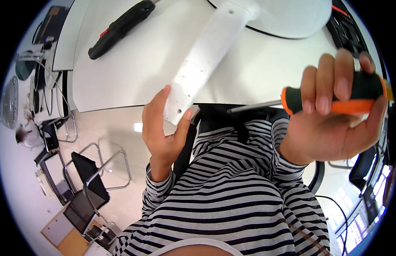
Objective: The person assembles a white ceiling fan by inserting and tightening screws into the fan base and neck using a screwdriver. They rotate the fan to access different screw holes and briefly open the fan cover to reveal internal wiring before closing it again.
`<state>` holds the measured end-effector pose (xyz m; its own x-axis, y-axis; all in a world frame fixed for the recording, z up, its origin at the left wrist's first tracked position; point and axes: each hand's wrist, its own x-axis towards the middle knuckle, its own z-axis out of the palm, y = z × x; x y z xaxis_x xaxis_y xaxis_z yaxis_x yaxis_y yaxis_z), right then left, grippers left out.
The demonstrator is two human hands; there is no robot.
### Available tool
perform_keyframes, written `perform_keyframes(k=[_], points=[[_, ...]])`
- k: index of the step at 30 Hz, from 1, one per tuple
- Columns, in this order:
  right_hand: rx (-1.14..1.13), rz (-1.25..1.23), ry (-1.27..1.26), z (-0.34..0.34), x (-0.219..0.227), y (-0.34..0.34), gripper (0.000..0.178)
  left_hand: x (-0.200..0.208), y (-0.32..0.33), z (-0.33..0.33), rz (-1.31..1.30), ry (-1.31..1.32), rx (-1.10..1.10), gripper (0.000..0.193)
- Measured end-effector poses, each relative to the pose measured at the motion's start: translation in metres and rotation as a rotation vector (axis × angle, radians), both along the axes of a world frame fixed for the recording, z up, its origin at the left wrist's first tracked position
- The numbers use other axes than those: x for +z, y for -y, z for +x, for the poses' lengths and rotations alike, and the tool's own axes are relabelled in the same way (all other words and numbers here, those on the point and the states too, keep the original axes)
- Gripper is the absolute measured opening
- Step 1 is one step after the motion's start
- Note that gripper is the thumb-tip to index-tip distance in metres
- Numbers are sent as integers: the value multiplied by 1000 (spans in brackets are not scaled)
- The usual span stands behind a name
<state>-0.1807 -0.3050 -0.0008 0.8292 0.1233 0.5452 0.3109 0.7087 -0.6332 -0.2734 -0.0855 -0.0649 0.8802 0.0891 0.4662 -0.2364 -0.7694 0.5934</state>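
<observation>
My right hand (pixel 334 115) is wrapped tight around a screwdriver (pixel 334 96) with a black and orange handle, held up at chest height off the table's near edge; its grey shaft points left toward the white bar, and I cannot make out the tip against my dark lap. My left hand (pixel 161 128) is half open, thumb and fingers pinching the near end of a long white bar (pixel 204 62) with small holes along it. The bar's far end joins a round white part (pixel 287 17) that is cut off at the top of the view. Both lie on the white table (pixel 129 72). A black tool (pixel 121 27) with a red switch lies further left, its tip out of frame.
</observation>
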Motion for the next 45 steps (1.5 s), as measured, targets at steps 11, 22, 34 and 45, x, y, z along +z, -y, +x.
perform_keyframes(k=[11,22,34,45], points=[[-170,55,-57,-10,-21,28,41,1,-1,-2,106,3,48,44],[-267,79,-146,-14,-25,43,40,21,6,-1,228,-190,40,45],[-467,-54,-366,-11,-7,48,34,31,21,13,369,-148,93,41],[-345,-466,-573,36,-9,58,35,23,28,25,326,-8,58,37]])
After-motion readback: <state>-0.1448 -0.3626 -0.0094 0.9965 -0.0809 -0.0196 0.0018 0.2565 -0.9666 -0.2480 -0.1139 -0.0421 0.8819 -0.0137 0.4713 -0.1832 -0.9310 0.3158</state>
